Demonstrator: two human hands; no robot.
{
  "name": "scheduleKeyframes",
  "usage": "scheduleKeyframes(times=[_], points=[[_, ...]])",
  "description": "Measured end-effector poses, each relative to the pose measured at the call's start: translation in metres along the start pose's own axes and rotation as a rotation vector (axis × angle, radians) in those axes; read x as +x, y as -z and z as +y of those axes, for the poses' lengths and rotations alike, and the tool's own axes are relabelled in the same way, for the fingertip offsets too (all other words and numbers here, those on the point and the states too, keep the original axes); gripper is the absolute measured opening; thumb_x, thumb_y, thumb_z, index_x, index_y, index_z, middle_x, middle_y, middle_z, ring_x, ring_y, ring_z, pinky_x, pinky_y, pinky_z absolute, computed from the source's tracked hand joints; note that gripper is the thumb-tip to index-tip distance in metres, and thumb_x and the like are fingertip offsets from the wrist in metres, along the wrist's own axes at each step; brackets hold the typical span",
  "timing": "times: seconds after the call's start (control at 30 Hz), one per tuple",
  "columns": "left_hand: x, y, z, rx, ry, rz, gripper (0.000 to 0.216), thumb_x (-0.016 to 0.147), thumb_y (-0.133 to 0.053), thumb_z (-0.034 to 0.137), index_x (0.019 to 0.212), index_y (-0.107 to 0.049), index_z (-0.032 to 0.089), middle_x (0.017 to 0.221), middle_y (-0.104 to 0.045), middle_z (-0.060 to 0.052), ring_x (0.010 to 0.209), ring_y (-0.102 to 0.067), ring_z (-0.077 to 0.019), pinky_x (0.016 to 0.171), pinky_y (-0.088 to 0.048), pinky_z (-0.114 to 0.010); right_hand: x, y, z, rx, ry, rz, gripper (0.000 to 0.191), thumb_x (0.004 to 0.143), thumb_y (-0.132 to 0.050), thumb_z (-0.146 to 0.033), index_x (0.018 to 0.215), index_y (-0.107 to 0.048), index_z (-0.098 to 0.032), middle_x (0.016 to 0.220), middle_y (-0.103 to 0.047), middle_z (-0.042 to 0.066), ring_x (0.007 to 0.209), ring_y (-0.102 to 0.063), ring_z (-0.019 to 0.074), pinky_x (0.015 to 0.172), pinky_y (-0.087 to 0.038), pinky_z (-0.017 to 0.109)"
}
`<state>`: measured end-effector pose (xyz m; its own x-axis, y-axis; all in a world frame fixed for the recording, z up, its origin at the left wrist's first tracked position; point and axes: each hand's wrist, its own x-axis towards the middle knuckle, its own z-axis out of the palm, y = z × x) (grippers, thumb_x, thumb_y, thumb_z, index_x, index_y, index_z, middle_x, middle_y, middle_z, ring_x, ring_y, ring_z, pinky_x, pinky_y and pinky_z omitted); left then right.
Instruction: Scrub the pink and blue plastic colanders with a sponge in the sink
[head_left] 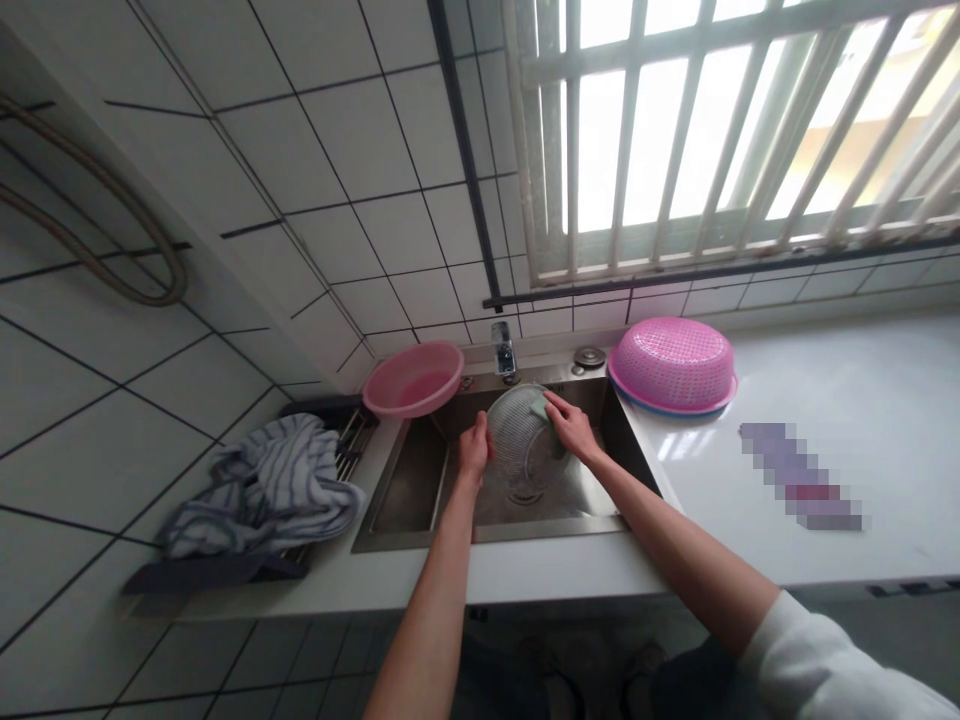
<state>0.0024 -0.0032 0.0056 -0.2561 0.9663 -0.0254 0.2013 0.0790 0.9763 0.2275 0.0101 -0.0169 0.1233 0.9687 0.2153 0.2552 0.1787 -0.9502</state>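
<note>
Over the steel sink (pixel 409 480) I hold a clear ribbed glass bowl (pixel 517 440) tilted on its side. My left hand (pixel 474 450) grips the bowl's left rim, fingers closed on it. My right hand (pixel 571 425) presses a small green sponge (pixel 538 407) against the bowl's upper right side, fingers curled over the sponge. The faucet (pixel 503 350) stands just behind the bowl.
A pink basin (pixel 413 378) sits at the sink's back left corner. An upturned pink colander (pixel 673 365) lies on the white counter (pixel 862 420) to the right. A striped cloth (pixel 262 485) is heaped on a drying rack to the left. Tiled wall and barred window behind.
</note>
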Motion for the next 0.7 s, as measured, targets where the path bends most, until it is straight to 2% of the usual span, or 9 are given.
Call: scheduleKeyframes(times=[0.1,0.17,0.23,0.33,0.4,0.47,0.53,0.6,0.7], points=[[0.001,-0.003,-0.004,0.0,0.007,-0.042,0.077,0.07,-0.05,0.098,0.059,-0.05,0.022,0.051,-0.049,0.002,0.049,-0.046,-0.0136,0.05,-0.036,-0.028,-0.012,-0.009,-0.013,-0.095,0.238,-0.083,0.038,0.101,-0.055,-0.036,0.134,-0.072,-0.027,0.145,-0.065,0.005,0.143,-0.054,0.0267,0.124,-0.038,0.05],[0.001,-0.004,-0.007,0.01,0.02,-0.069,0.078,0.073,-0.047,0.096,0.062,-0.056,0.02,0.055,-0.057,-0.003,0.055,-0.055,-0.017,0.054,-0.041,-0.029,-0.027,-0.021,-0.024,-0.207,0.415,-0.232,0.037,0.099,-0.057,-0.029,0.133,-0.073,-0.028,0.145,-0.065,0.004,0.148,-0.048,0.0283,0.126,-0.031,0.055],[0.002,-0.004,-0.01,-0.001,0.028,-0.052,0.079,0.078,-0.044,0.094,0.07,-0.066,0.018,0.069,-0.07,-0.01,0.072,-0.067,-0.0228,0.064,-0.049,-0.032,-0.043,-0.034,-0.034,-0.31,0.584,-0.389,0.037,0.096,-0.06,-0.023,0.13,-0.074,-0.03,0.144,-0.066,0.003,0.149,-0.045,0.0295,0.129,-0.023,0.059],[0.005,-0.004,-0.01,-0.002,0.047,0.046,0.077,0.084,-0.044,0.088,0.086,-0.074,0.016,0.095,-0.078,-0.016,0.099,-0.071,-0.0285,0.082,-0.054,-0.035,-0.059,-0.048,-0.046,-0.377,0.749,-0.56,0.031,0.09,-0.065,-0.014,0.11,-0.081,-0.031,0.124,-0.077,0.002,0.144,-0.051,0.0238,0.131,-0.021,0.045],[0.007,-0.004,-0.01,0.035,0.056,0.079,0.077,0.083,-0.044,0.088,0.083,-0.073,0.016,0.094,-0.077,-0.016,0.1,-0.071,-0.0297,0.082,-0.053,-0.036,-0.06,-0.05,-0.049,-0.377,0.794,-0.597,0.03,0.09,-0.065,-0.013,0.105,-0.081,-0.032,0.118,-0.079,0.001,0.139,-0.056,0.0208,0.13,-0.024,0.038],[0.009,-0.003,-0.009,0.077,0.045,0.067,0.079,0.08,-0.041,0.092,0.072,-0.069,0.018,0.082,-0.074,-0.014,0.089,-0.07,-0.0286,0.074,-0.051,-0.035,-0.053,-0.044,-0.048,-0.355,0.789,-0.552,0.031,0.094,-0.064,-0.018,0.116,-0.079,-0.032,0.129,-0.075,0.001,0.139,-0.057,0.0213,0.129,-0.028,0.04],[0.009,-0.001,-0.009,0.108,0.043,0.028,0.081,0.079,-0.035,0.096,0.059,-0.06,0.021,0.063,-0.065,-0.009,0.069,-0.064,-0.0244,0.061,-0.045,-0.033,-0.042,-0.033,-0.042,-0.319,0.721,-0.446,0.035,0.097,-0.062,-0.026,0.13,-0.073,-0.033,0.142,-0.067,0.002,0.144,-0.052,0.0241,0.129,-0.029,0.046],[0.009,0.001,-0.009,0.122,0.056,-0.012,0.082,0.079,-0.028,0.098,0.051,-0.051,0.024,0.05,-0.052,-0.004,0.052,-0.053,-0.0193,0.052,-0.038,-0.032,-0.029,-0.021,-0.031,-0.265,0.587,-0.316,0.039,0.099,-0.061,-0.033,0.137,-0.069,-0.032,0.149,-0.062,0.003,0.148,-0.048,0.0262,0.128,-0.03,0.051],[0.006,0.005,-0.009,0.097,0.062,-0.025,0.083,0.08,-0.025,0.098,0.049,-0.048,0.024,0.045,-0.044,-0.001,0.044,-0.044,-0.0156,0.047,-0.033,-0.03,-0.013,-0.007,-0.013,-0.136,0.305,-0.158,0.04,0.103,-0.052,-0.038,0.137,-0.07,-0.026,0.146,-0.065,0.007,0.141,-0.056,0.0254,0.123,-0.041,0.049]])
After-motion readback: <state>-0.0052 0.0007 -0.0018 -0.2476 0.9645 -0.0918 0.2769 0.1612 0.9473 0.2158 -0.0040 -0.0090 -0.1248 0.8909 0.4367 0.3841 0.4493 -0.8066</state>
